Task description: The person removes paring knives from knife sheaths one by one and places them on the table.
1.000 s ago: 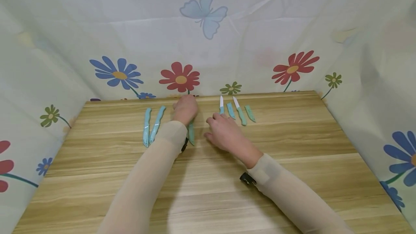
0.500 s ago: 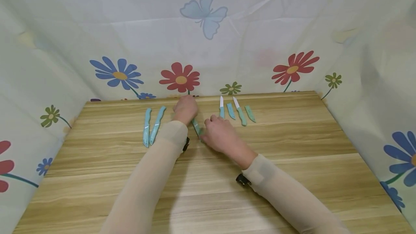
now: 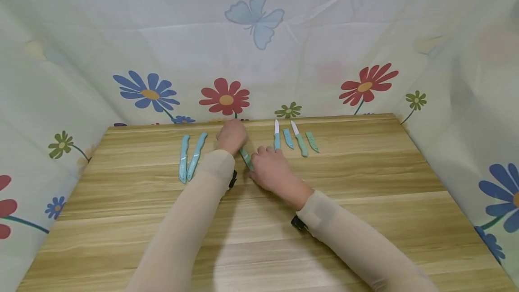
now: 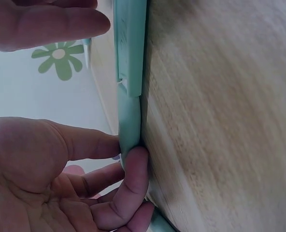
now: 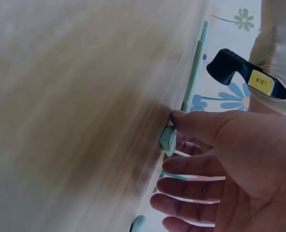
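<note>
A green paring knife (image 3: pixel 245 157) in its sheath lies slanted between my two hands. My left hand (image 3: pixel 232 136) pinches its handle (image 4: pixel 129 118) between thumb and fingers, low over the wood in the left wrist view. At the other end, my right hand (image 3: pixel 270 168) has thumb and index finger around the tip of the green sheath (image 5: pixel 168 140), its other fingers spread apart. Just beyond the right hand lie a bare blue-handled knife (image 3: pixel 277 139) and a blue sheath (image 3: pixel 288 139).
Two blue sheathed knives (image 3: pixel 184 159) (image 3: pixel 196 156) lie left of my left arm. Farther right are an unsheathed green-handled knife (image 3: pixel 300 141) and a green sheath (image 3: pixel 312 142). A flowered curtain (image 3: pixel 316 57) rises behind the wooden table (image 3: pixel 365 166).
The green knife's sheath end has swung rightward toward my right hand, which has moved slightly left to take hold of its tip. My left hand stays nearly in place.
</note>
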Demonstrator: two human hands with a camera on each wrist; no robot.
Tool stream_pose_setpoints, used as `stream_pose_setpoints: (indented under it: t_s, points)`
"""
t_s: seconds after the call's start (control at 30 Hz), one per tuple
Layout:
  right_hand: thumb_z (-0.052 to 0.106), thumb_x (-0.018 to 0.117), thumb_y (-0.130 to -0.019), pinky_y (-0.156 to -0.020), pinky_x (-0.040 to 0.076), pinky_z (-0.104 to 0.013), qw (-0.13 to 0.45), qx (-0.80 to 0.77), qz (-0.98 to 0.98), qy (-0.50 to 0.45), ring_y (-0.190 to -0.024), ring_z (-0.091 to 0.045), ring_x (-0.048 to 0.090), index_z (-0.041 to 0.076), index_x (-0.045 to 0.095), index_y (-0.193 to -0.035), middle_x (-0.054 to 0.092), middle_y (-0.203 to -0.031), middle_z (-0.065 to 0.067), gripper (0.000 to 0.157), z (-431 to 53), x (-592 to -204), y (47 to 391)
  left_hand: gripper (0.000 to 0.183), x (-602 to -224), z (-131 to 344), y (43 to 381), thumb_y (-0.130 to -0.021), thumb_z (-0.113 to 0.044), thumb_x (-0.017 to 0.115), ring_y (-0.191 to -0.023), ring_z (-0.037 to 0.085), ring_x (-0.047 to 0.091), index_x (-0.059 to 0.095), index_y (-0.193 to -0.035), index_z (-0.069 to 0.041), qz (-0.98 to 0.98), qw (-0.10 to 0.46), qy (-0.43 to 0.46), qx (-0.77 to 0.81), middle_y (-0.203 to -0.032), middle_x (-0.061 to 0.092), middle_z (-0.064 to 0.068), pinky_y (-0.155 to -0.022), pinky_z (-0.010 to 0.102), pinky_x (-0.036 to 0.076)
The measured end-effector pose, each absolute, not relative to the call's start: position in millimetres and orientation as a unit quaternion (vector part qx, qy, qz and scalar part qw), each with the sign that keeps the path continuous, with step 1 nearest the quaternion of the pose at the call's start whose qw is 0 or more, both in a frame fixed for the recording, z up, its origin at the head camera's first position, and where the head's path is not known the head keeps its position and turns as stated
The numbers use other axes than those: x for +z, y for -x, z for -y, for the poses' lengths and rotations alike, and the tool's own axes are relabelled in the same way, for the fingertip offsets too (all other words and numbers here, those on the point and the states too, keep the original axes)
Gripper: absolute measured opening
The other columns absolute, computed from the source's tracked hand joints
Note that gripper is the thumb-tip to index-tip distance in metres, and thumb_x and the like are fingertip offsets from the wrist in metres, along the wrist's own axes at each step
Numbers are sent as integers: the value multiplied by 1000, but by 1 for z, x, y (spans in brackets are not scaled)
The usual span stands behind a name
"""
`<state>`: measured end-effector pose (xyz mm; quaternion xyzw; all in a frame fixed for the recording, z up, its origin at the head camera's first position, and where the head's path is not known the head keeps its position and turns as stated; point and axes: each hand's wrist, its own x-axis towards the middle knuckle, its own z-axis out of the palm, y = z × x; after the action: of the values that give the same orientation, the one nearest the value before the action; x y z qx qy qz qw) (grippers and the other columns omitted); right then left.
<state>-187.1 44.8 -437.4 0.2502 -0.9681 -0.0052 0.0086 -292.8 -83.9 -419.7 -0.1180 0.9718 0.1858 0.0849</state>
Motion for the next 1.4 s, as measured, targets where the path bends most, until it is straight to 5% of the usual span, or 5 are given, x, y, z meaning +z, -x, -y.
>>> stream_pose_setpoints:
  t_s: [0.5,0.8,1.2,1.4]
  points:
    - [32,70,-103,-84,52,-43,-31,18,970,-242,-95,-25,60,10,70,-100,62,-101,-6,22,-46,-435,194,24,-419,85,290,-104,-11,53,-90,26,60,70,-118,0,-970,78,126,193,-122,64,15,-84,45,54]
    - [17,66,-104,-74,58,-40,-40,44,966,-253,-78,-22,60,4,67,-96,61,-90,-9,15,-48,-433,194,19,-417,92,289,-99,-10,56,-82,27,58,67,-108,2,-967,84,117,208,-113,63,16,-62,35,50]
    - [5,60,-103,-70,57,-39,-30,67,970,-233,-75,-21,58,1,67,-98,59,-91,-9,9,-55,-430,195,11,-413,99,294,-89,-5,60,-54,16,56,63,-79,-1,-961,78,82,251,-76,65,11,-53,24,46]
    - [3,62,-101,-74,57,-39,-25,67,972,-222,-80,-23,59,0,69,-107,60,-96,-10,9,-63,-427,197,8,-415,107,300,-86,-2,60,-54,16,54,61,-79,-4,-939,83,96,320,-73,60,8,-52,25,44]
